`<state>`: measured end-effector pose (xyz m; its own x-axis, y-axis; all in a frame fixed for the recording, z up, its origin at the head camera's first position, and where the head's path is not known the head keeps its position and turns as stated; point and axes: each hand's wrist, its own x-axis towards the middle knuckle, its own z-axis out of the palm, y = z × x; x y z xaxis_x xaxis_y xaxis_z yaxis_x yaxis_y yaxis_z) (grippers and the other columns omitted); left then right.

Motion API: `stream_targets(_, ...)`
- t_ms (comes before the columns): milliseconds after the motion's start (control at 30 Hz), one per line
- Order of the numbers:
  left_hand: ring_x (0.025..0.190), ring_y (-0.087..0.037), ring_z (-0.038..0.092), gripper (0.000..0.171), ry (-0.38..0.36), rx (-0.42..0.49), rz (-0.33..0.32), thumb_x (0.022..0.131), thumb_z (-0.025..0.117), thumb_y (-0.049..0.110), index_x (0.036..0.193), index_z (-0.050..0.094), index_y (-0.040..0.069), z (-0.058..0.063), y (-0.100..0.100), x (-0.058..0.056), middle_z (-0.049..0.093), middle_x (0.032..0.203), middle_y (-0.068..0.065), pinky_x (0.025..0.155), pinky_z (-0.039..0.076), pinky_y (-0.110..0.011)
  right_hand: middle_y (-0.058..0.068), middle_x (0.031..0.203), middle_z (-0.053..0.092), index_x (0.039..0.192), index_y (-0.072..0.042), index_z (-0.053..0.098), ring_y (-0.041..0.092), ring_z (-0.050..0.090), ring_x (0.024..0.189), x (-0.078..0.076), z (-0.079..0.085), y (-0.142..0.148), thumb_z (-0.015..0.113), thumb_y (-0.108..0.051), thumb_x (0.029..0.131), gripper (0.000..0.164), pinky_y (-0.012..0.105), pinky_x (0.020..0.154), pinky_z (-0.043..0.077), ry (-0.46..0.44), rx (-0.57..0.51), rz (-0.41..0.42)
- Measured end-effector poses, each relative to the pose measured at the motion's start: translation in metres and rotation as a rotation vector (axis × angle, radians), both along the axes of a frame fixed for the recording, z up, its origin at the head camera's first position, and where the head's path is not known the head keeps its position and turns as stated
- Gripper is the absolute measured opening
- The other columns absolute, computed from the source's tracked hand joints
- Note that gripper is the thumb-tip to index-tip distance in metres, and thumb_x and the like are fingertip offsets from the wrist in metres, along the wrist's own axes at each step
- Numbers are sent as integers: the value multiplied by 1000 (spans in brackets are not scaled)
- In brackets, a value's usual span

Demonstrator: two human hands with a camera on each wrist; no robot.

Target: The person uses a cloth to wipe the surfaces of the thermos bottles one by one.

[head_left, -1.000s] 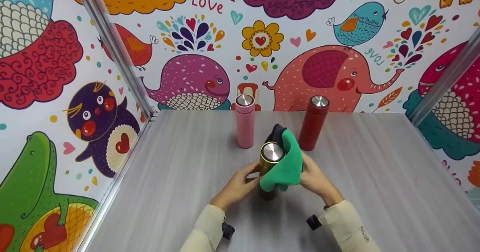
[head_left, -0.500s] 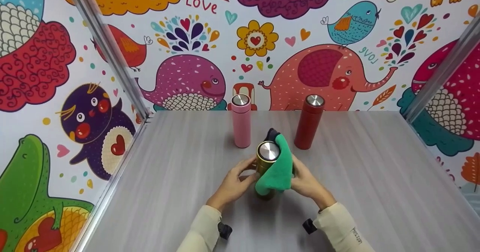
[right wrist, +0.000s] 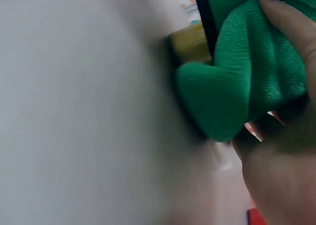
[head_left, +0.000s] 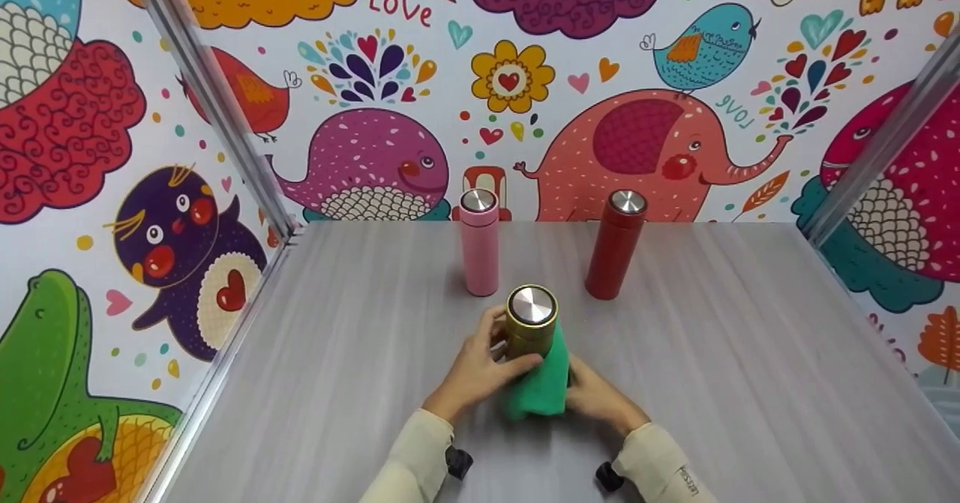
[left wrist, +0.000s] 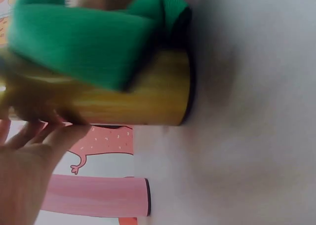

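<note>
A gold thermos bottle [head_left: 525, 345] with a shiny steel-topped lid stands before me in the head view. My left hand [head_left: 478, 372] grips its left side, thumb across the front and fingers behind. A green cloth [head_left: 547, 390] with a dark edge covers the bottle's lower right side, and my right hand [head_left: 600, 399] holds it there from the right. The left wrist view shows the cloth [left wrist: 74, 42] folded over the gold body [left wrist: 160, 99], above the bottle's dark base. In the right wrist view, my right thumb [right wrist: 289, 20] presses the cloth [right wrist: 217, 96].
A pink thermos bottle [head_left: 481, 259] and a red one [head_left: 615, 255] stand upright farther back on the grey table [head_left: 360, 323]. Behind them rises a wall with cartoon animals [head_left: 637, 158]. A metal post [head_left: 217, 113] marks the left corner.
My right hand and the cloth have slid down the gold bottle toward its base. My left thumb now lies farther across the bottle's front. The pink and red bottles stay put.
</note>
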<state>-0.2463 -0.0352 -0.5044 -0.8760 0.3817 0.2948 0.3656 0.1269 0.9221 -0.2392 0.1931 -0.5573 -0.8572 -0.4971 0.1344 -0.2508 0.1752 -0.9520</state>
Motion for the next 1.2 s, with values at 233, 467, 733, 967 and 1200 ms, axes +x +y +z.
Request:
stream_targets(233, 128, -19, 52, 65, -46, 47, 3, 86, 82, 29, 140, 46, 24, -3, 0, 0, 59, 132, -1, 105, 45, -43, 5, 116, 62, 125, 0, 58, 15, 55, 106, 3, 17, 7, 70, -3, 89, 38, 29, 94, 46, -38, 2, -48)
stream_targets(467, 126, -22, 55, 60, -51, 65, -6, 88, 80, 22, 138, 47, 19, -7, -1, 0, 61, 130, -6, 105, 45, -44, -1, 106, 61, 117, 5, 58, 13, 54, 96, 1, 72, 16, 67, 5, 91, 28, 29, 82, 49, 138, -145, -31)
stream_targets(733, 128, -23, 53, 58, -42, 88, -33, 89, 78, 17, 138, 47, 16, -8, -1, -2, 58, 132, -4, 106, 43, -47, 8, 148, 48, 153, -4, 37, 23, 47, 132, 3, 129, 11, 78, 3, 84, 80, 36, 109, 40, 518, 44, -24)
stream_targets(967, 126, -20, 53, 57, -3, 44, -35, 92, 75, 23, 140, 44, 25, -8, -3, -1, 57, 134, 1, 106, 43, -45, 8, 152, 46, 152, -16, 46, 31, 50, 129, 21, 150, 1, 89, 4, 69, 96, 51, 95, 52, 892, 545, -117)
stream_targets(1200, 129, -24, 52, 65, 102, 106, -83, 92, 71, 2, 148, 40, 14, -11, -7, -4, 54, 142, -6, 103, 46, -40, 9, 150, 48, 150, -18, 48, 41, 48, 129, 34, 159, -19, 95, -13, 64, 99, 60, 96, 48, 1110, 820, -138)
